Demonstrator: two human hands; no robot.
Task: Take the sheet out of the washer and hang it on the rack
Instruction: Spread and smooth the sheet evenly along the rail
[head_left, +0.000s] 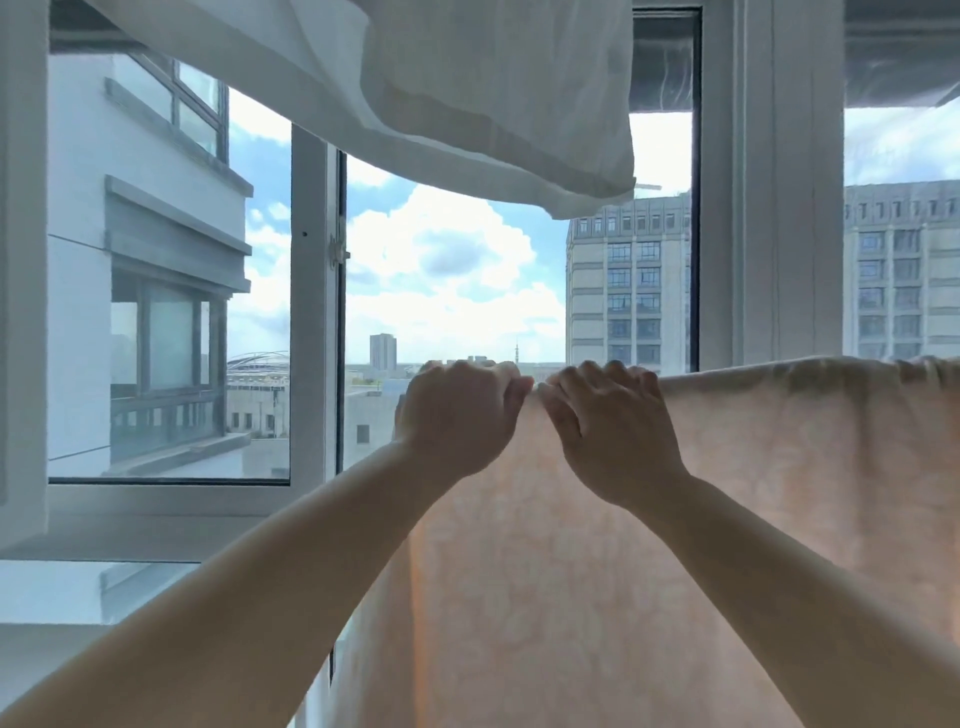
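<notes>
A pale peach sheet (753, 493) with a faint flower pattern hangs down in front of me, draped over a horizontal line at about hand height; the rack bar itself is hidden under the fold. My left hand (457, 410) grips the sheet's top fold near its left end, fingers curled over it. My right hand (613, 421) grips the same fold right beside it, fingers curled over the top. The two hands almost touch.
A white cloth (467, 88) hangs overhead and billows across the top of the view. Behind the sheet stands a window with a white frame (311, 312); sky and tall buildings (628, 291) show through the glass. A white sill runs below at the left.
</notes>
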